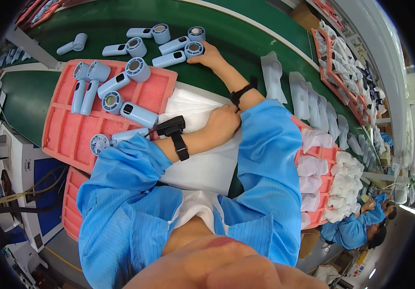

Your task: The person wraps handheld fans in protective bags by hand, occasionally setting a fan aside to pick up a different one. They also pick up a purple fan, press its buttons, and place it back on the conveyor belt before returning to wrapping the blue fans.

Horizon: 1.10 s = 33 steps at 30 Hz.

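Observation:
On the green work surface, my right hand reaches far forward, its fingers closed round the round head of a light-blue handheld fan. Other blue handheld fans lie beside it. My left hand is curled over a pile of thin white sheets, close to my right forearm. Creases in the top sheet run toward its fingers, which seem to pinch that sheet; the fingertips are partly hidden. A black strap with a small device is on my left wrist, and a black band circles the right.
A pink compartment tray with several blue fans stands at the left. Translucent sleeves line the green surface at the right. Nearby, another pink tray holds white wrapped items. A person in blue works at the far right.

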Motion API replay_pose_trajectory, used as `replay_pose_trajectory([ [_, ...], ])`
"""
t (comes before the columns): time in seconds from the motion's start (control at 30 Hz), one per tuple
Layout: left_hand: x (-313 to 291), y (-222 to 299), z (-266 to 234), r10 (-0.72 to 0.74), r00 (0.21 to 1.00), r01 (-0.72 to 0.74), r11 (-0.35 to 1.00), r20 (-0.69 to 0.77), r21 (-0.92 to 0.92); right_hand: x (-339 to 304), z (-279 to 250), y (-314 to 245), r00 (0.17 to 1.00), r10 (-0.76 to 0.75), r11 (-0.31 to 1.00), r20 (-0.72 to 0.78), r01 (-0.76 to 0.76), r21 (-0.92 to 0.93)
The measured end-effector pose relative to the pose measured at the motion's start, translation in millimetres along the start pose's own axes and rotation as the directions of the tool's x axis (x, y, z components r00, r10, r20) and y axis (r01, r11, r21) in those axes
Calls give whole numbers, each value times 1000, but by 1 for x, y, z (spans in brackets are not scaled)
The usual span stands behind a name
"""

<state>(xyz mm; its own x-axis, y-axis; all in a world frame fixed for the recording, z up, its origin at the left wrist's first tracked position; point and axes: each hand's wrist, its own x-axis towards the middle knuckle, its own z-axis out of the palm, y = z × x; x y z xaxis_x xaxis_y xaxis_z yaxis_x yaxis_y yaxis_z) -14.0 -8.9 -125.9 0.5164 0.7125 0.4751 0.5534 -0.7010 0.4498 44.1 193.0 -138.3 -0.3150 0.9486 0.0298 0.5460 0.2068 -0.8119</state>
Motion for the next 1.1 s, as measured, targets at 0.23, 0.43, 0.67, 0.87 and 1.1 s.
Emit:
replay_pose_trajectory([
  [0.23, 11, -10, -24, -194, 967, 247, 875, 166, -416, -62, -62, -52, 964, 15, 990, -266, 22, 138],
  [0.43, 43, -15, -52, -220, 952, 306, 624, 214, -719, -197, -193, -70, 842, -96, 942, -531, 249, 226],
  [0.67, 56, 0, -77, -261, 944, 299, 416, 203, -859, -244, -199, -73, 875, -219, 959, -432, 275, 70],
  [0.87, 58, 4, -79, -465, 884, 101, 291, -48, -951, -202, -146, -87, 842, -493, 870, -221, 473, -140],
  [1.1, 64, 2, -76, -440, 892, -46, 145, -106, -988, -197, -114, -93, 839, -477, 876, -263, 427, -226],
])
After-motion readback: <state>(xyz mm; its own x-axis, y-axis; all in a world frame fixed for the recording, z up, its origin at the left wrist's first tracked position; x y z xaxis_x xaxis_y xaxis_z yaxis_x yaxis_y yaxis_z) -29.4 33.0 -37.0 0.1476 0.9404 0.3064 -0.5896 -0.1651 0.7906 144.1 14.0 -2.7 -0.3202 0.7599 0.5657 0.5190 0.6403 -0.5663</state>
